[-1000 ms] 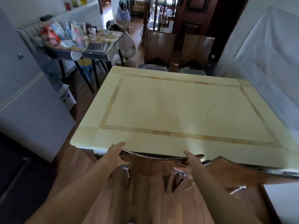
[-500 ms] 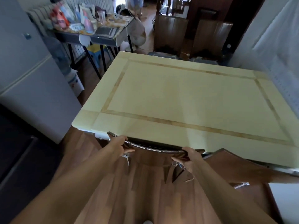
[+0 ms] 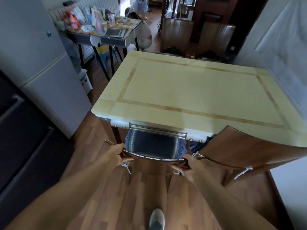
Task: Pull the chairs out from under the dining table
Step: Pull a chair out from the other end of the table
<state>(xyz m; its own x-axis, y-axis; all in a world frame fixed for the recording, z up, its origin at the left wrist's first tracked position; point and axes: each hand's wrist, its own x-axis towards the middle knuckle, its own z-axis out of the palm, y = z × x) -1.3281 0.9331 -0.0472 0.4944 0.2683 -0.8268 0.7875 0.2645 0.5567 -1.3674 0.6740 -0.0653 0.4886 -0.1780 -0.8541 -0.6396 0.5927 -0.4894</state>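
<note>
A cream dining table (image 3: 191, 90) with a tan inlaid border fills the middle of the view. Just in front of its near edge stands a brown wooden chair (image 3: 156, 160) with a chrome-edged curved back and a blue-grey seat cushion (image 3: 154, 145). My left hand (image 3: 117, 154) grips the left end of the chair's back rail, and my right hand (image 3: 191, 166) grips the right end. A second brown chair (image 3: 245, 146) sits to the right, its back against the table's near right corner. Two more wooden chairs (image 3: 176, 35) stand at the table's far side.
A white fridge (image 3: 33, 67) stands at left, a dark cabinet (image 3: 20, 146) nearer. A cluttered side table (image 3: 103, 32) is at the back left. A white covered wall (image 3: 282, 47) is at right. My shoe (image 3: 157, 219) rests on the wood floor behind the chair.
The chair has slid back out from under the table with both hands on its back rail; its seat cushion now shows. The camera has also drawn back.
</note>
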